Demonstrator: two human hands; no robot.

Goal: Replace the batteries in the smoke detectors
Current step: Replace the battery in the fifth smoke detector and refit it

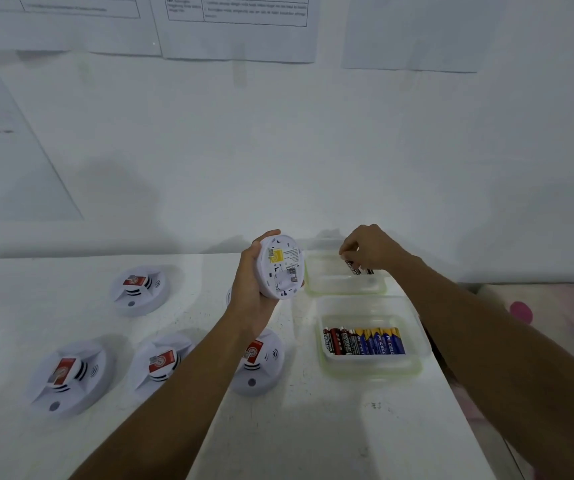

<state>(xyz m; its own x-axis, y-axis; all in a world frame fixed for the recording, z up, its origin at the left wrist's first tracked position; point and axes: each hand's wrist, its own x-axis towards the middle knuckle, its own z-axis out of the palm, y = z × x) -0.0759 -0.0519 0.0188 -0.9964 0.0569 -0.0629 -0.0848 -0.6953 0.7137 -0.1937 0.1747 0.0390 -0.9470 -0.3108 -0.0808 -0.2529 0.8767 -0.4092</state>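
A white wall [278, 150] fills the upper half of the frame, with printed sheets [237, 26] taped along its top and left. Below it a white table [296, 427] runs from the left edge toward the lower right; its right edge slants down past the right forearm, with pink patterned fabric [555, 313] beyond it. The table's bare stretch lies at lower centre, between the two forearms.

Four detectors [70, 375] rest face up on the left and centre of the table, each with a red label; one lies partly under the left forearm. Two clear tubs sit right of centre, one behind the other. The near tub [370, 367] holds a row of batteries [365, 341], red-black and blue-yellow. The far tub [344, 287] stands against the wall.

The left hand [254, 289] grips a fifth detector [282, 266] at centre frame, lifted and tilted on edge, its back with a yellow sticker facing the camera. The right hand [370, 249] hangs over the far tub, just right of the held detector, fingers pinched on dark cells [353, 266].
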